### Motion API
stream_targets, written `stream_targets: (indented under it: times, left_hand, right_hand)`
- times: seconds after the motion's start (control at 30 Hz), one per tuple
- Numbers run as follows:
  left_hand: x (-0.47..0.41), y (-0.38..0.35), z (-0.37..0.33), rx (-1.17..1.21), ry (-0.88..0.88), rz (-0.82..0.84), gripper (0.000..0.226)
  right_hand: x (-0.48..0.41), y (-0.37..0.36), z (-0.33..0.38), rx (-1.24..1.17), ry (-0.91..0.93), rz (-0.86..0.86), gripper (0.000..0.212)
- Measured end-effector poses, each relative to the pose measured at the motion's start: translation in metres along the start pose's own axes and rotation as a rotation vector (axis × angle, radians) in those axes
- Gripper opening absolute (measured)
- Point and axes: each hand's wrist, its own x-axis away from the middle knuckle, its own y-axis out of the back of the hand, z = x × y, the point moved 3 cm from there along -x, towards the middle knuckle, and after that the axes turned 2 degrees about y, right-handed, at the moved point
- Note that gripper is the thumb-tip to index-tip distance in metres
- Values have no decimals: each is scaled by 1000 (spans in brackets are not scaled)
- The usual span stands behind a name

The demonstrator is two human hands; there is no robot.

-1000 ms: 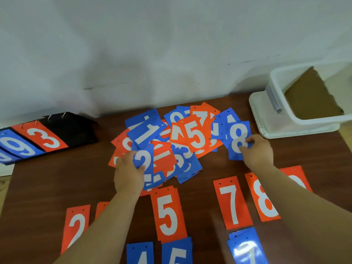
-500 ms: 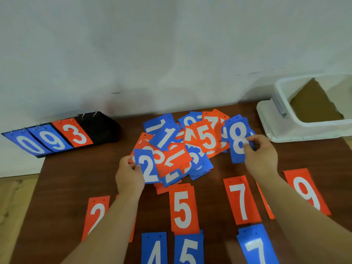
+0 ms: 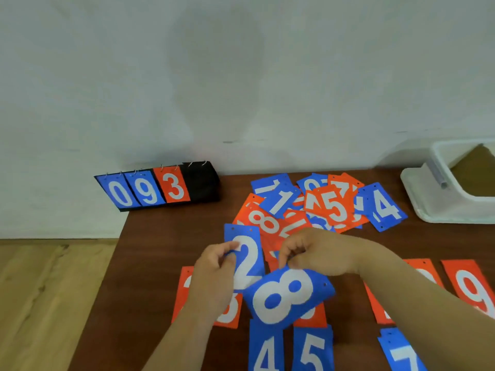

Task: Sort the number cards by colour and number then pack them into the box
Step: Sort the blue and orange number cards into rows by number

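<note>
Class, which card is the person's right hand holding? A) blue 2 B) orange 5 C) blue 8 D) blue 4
C: the right hand pinches the top edge of the blue 8 card, while the left hand holds the blue 2 card.

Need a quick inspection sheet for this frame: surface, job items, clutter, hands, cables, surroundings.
Surface: brown table, cards spread across it.
Job's things: mixed pile of blue and orange cards at back; laid flat nearer, blue 4, blue 5, orange 9 among others; white box far right, open.
Clutter: flip scoreboard showing 0 9 3, back left.
Hands: left hand pinches blue 2 card; right hand pinches blue 8 card, tilted.
Cables: nothing seen.
Surroundings: white wall, wood floor at left.
</note>
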Motion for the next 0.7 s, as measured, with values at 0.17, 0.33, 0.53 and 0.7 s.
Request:
stream_targets:
  times: [0.17, 0.33, 0.53, 0.7]
  left_hand:
    - [41, 20, 23, 10, -123, 195, 46]
    - [47, 47, 48, 142, -78, 160, 56]
    - [42, 68, 76, 260, 9, -77, 64]
    - [45, 61, 89, 251, 4, -31, 64]
  right_hand:
    - [-20, -34, 44, 45, 84, -136, 15]
    - [-23, -65, 50, -200, -61, -664, 31]
    - [-9, -142, 58, -413, -70, -523, 36]
    - [-9, -176, 44, -508, -204, -685, 31]
